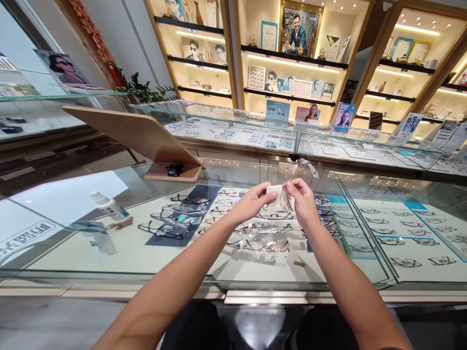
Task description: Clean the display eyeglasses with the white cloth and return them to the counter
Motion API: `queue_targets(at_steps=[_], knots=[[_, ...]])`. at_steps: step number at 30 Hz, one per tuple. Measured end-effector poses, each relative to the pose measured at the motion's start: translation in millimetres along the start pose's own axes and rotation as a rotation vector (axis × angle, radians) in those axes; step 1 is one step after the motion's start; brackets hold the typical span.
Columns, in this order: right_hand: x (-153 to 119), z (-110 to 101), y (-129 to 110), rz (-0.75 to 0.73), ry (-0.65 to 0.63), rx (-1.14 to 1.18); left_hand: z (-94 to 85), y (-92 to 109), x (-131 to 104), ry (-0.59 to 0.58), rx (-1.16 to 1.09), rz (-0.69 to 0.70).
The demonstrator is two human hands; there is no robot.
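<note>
Nearest, a glass display case held rows of eyeglasses on white and navy backings, with a small block toward its front. Above those rows, the left hand pinched a pale cleaning cloth between thumb and fingers, the cloth hanging down past the thumb. The right hand, thumb and fingers drawn together, gripped a thin-rimmed pair of glasses in their tips; part of the frame showed between the two hands beside the cloth, and another part stuck up beyond the right fingertips. Whether the cloth touched a lens could not be told. At the left, large reversed lettering showed as a reflection in the glass, too distorted to read surely. A white bottle stood on that side, its label blurred, near a small brown block. Behind it leaned a wood-backed board on a base, a little black object resting there. Farther off, a second glass case contained more spectacles, and printed cards stood on it, their writing too small to read. On the lit shelves at the back, a framed poster read "HOYA".
</note>
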State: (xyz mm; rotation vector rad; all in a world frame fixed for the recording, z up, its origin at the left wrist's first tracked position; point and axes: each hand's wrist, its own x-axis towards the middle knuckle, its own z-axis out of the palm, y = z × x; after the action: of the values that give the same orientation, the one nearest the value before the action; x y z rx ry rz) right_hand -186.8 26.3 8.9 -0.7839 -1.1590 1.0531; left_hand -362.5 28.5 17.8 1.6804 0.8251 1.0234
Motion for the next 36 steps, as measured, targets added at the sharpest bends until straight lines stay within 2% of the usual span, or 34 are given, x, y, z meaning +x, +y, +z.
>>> queue_targets(at_steps=[7, 11, 16, 20, 22, 25, 29, 36], knots=[[-7.5, 3.2, -3.4, -0.055, -0.040, -0.065, 4.9, -3.5, -2.8, 0.037, 0.025, 0.022], [-7.8, 3.1, -2.5, -0.100, -0.055, -0.062, 9.3, -0.5, -5.4, -0.006, -0.004, 0.046], [-8.1, 1.9, -1.0, 0.050, -0.040, 0.088, 18.1, -2.5, -6.8, 0.042, -0.049, 0.161], [-9.9, 3.3, -5.2, 0.148, -0.090, 0.226, 25.0, -9.7, -4.6, 0.081, -0.288, 0.082], [-11.4, 5.0, -8.9, 0.170, -0.115, 0.275, 26.0, -11.2, -3.8, 0.043, -0.351, 0.004], [-13.4, 7.7, -13.2, 0.182, -0.132, 0.316, 25.4, -9.8, -4.2, -0.046, -0.323, -0.053], [-13.4, 9.0, -12.6, 0.174, -0.148, 0.312, 26.2, -6.7, -6.4, -0.065, -0.258, -0.039], [-8.5, 6.1, -7.2, 0.184, -0.179, 0.299, 28.3, -5.8, -8.8, -0.133, -0.327, -0.038]])
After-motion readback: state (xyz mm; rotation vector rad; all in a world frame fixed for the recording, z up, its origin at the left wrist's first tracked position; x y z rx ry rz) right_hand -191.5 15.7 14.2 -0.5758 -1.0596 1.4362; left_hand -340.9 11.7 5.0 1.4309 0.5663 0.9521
